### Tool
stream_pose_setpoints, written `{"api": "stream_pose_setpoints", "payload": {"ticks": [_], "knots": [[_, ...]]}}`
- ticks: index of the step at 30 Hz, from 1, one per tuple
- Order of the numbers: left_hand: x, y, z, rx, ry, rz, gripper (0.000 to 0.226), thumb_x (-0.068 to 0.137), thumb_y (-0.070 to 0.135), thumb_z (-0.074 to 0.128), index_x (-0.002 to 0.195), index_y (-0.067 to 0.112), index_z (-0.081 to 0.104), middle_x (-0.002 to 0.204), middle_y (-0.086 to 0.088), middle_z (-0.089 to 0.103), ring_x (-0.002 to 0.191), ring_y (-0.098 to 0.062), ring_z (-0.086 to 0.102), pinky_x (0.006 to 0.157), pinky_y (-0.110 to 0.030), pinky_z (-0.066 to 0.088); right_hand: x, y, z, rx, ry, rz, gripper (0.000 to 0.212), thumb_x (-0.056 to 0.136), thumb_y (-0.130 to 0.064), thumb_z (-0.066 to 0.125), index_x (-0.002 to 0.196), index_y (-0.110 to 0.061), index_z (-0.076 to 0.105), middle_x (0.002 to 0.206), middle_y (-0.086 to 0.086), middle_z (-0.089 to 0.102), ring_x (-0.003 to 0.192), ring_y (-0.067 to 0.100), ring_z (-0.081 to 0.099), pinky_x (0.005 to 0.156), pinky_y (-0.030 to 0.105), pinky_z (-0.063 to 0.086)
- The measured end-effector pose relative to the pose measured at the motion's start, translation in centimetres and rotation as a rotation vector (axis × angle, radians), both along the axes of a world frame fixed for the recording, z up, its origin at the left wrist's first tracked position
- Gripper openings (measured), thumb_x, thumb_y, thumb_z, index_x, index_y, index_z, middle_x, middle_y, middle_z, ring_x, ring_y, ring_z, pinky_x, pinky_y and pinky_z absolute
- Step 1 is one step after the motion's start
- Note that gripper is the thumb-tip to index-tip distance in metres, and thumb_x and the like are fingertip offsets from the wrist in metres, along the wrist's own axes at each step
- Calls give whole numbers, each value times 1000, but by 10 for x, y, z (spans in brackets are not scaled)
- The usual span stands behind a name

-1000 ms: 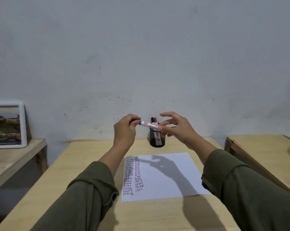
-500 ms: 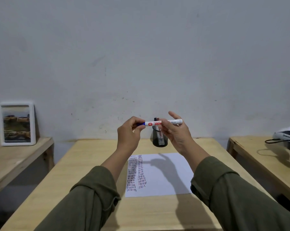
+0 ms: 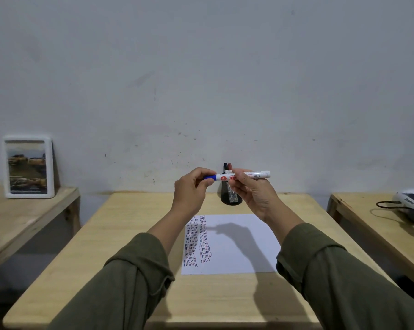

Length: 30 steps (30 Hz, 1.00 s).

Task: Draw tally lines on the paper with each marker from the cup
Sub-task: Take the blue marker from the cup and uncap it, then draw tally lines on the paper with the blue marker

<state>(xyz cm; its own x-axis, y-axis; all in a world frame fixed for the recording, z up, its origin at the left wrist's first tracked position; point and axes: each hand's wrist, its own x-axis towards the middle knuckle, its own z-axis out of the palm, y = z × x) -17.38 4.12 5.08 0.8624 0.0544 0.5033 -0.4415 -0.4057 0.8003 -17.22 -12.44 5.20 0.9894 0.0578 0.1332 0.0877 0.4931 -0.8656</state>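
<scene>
I hold a white marker [image 3: 260,174] level in the air above the table. My right hand [image 3: 253,194] grips its barrel. My left hand [image 3: 191,190] pinches the blue cap [image 3: 210,177] at its left end; the cap still sits on the marker. Behind my hands a black mesh cup [image 3: 229,195] stands at the table's far edge, with a black and a red marker [image 3: 229,166] sticking out. The white paper [image 3: 239,244] lies flat below my hands, with columns of short tally lines [image 3: 197,241] along its left side.
The wooden table [image 3: 129,234] stands against a grey wall. A lower wooden bench at the left carries a white framed picture [image 3: 28,166]. Another wooden table at the right holds a dark device with a cable [image 3: 410,208].
The marker has turned from tilted to level and shifted slightly right. My left hand has stayed pinched on the blue cap end, and my right hand has shifted along the barrel.
</scene>
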Motion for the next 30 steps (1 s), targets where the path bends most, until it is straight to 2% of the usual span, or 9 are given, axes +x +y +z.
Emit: {"api": "stream_pose_setpoints", "payload": {"ticks": [5, 7, 10, 12, 15, 19, 22, 25, 30], "knots": [[1, 4, -4, 9, 63, -5, 19, 86, 6, 58, 95, 16, 72, 74, 8, 64, 64, -9, 51, 56, -5, 38, -1, 3, -3, -57, -14, -5, 12, 85, -8, 62, 96, -1, 65, 73, 7, 72, 63, 12, 69, 67, 21, 57], [2, 7, -6, -23, 96, 7, 18, 89, 9, 56, 94, 14, 72, 71, 7, 63, 60, -3, 54, 59, -7, 41, -2, 3, -3, -74, -30, -2, 10, 85, -6, 61, 94, -2, 65, 75, 8, 72, 64, 13, 70, 70, 21, 57], [4, 25, -11, -136, 132, 70, 21, 92, 13, 50, 88, 11, 71, 68, 4, 64, 53, 7, 58, 71, -19, 46, -3, -3, -3, -57, -53, 3, 7, 86, -3, 60, 88, -6, 65, 78, 6, 74, 67, 15, 70, 73, 21, 57], [3, 42, -16, -61, 138, 106, 16, 89, 14, 56, 87, 14, 72, 74, 3, 67, 63, 3, 59, 69, -11, 44, -5, -8, -5, -54, -42, -7, 7, 87, -7, 59, 89, -8, 66, 75, 4, 73, 65, 12, 69, 74, 21, 57], [-5, 57, -32, 64, 183, 123, 13, 86, 13, 61, 93, 15, 72, 82, 3, 68, 73, -3, 58, 60, 4, 38, -10, -6, -17, -51, 13, -15, 9, 87, -7, 59, 81, -10, 65, 66, 3, 68, 59, 8, 66, 66, 18, 56], [-12, 65, -63, 71, 252, 173, 13, 85, 9, 63, 94, 10, 72, 89, -5, 72, 74, -8, 60, 60, 5, 38, -17, 5, -43, -94, 76, -19, 18, 85, 1, 60, 71, -10, 58, 57, 1, 67, 50, 6, 60, 58, 16, 53], [-18, 70, -89, 52, 304, 229, 14, 86, 3, 60, 96, 5, 70, 90, -9, 68, 70, -11, 58, 52, 3, 39, -21, 10, -65, -114, 114, -26, 18, 83, 1, 62, 69, -10, 58, 60, 1, 68, 52, 8, 61, 60, 17, 55], [-22, 74, -114, 87, 346, 298, 15, 87, 2, 56, 94, 6, 68, 91, -8, 62, 61, -7, 54, 46, -5, 38, -24, 13, -86, -139, 140, -26, 15, 82, 2, 62, 73, -10, 60, 62, 1, 69, 57, 10, 65, 65, 18, 56], [-21, 78, -143, 255, 376, 319, 16, 86, 10, 59, 99, 11, 68, 104, -11, 66, 91, -20, 58, 76, -21, 38, -31, 17, -108, -187, 203, 0, 15, 84, 0, 62, 92, -10, 68, 64, 0, 72, 58, 9, 67, 64, 16, 55]]}}
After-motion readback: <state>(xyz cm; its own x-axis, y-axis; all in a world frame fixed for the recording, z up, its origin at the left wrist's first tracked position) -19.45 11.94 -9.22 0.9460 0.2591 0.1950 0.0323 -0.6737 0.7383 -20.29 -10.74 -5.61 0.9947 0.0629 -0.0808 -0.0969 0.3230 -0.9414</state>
